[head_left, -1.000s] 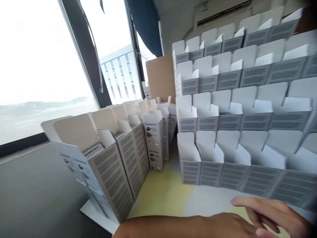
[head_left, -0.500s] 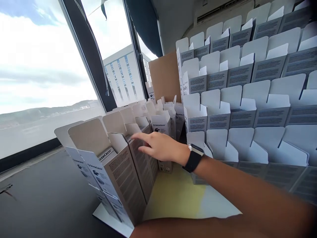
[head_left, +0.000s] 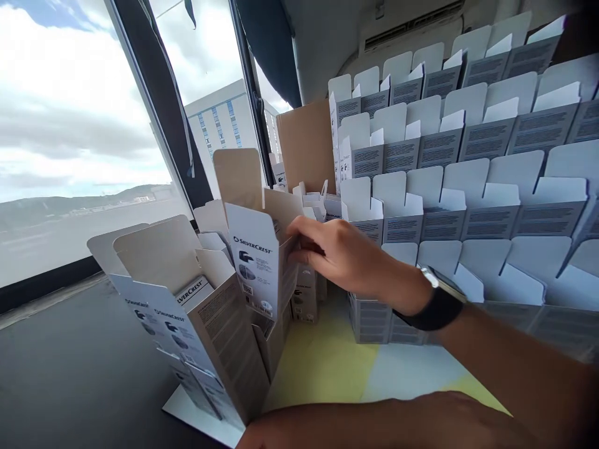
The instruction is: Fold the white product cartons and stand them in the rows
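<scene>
An open-topped white box (head_left: pixel 255 259) is held up, tipped, just off the middle toward eight o'clock. Its right side is pinched by the right hand (head_left: pixel 334 246), which is nearly closed. A black watch (head_left: pixel 433 305) is strapped on just behind that hand, toward four o'clock. The left hand (head_left: pixel 449 415) is seen at five o'clock; it is blurred, and how far it is open, or whether anything is held, cannot be made out. More open boxes (head_left: pixel 224 324) are stood at eight o'clock. Rows of boxes (head_left: pixel 491 222) are stacked at three o'clock. A yellow and white surface (head_left: pixel 322 368) is seen at six o'clock.
</scene>
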Demonstrator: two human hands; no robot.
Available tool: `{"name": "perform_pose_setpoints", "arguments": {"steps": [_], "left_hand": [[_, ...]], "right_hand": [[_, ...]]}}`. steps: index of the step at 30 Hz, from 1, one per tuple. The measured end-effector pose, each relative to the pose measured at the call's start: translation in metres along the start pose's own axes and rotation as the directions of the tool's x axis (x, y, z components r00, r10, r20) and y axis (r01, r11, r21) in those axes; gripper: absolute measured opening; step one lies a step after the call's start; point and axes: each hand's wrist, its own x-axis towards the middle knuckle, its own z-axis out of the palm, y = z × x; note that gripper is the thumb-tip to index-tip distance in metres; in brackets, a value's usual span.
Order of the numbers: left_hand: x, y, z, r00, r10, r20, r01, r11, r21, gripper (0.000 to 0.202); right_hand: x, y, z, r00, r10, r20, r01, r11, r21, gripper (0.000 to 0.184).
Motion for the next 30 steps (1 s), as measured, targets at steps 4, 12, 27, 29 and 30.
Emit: {"name": "perform_pose_setpoints", "arguments": {"steps": [4, 12, 27, 29, 30], "left_hand": [[-0.015, 0.01, -0.003, 0.993, -0.007, -0.122, -0.013, 0.985, -0.17, 0.052], [-0.019, 0.004, -0.006, 0.969, 0.135, -0.208, -0.178, 0.963, -0.203, 0.04], [-0.023, 0.019, -0.016, 0.962, 0.05, -0.268, -0.133, 0.944, -0.303, 0.051], [-0.023, 0.019, -0.014, 0.963, 0.031, -0.267, -0.119, 0.939, -0.322, 0.048], [-0.024, 0.019, -0.014, 0.963, 0.026, -0.267, -0.116, 0.938, -0.327, 0.046]], "right_hand": [[-0.045, 0.004, -0.032, 0.992, 0.055, -0.113, -0.049, 0.997, 0.059, 0.013], [-0.154, 0.014, -0.094, 0.918, 0.381, -0.112, -0.383, 0.924, 0.006, 0.017], [-0.317, 0.007, -0.136, 0.573, 0.809, -0.135, -0.764, 0.467, -0.444, 0.006], [-0.33, 0.01, -0.129, 0.556, 0.821, -0.127, -0.785, 0.469, -0.405, 0.003], [-0.336, 0.011, -0.126, 0.553, 0.824, -0.122, -0.793, 0.476, -0.38, 0.002]]}}
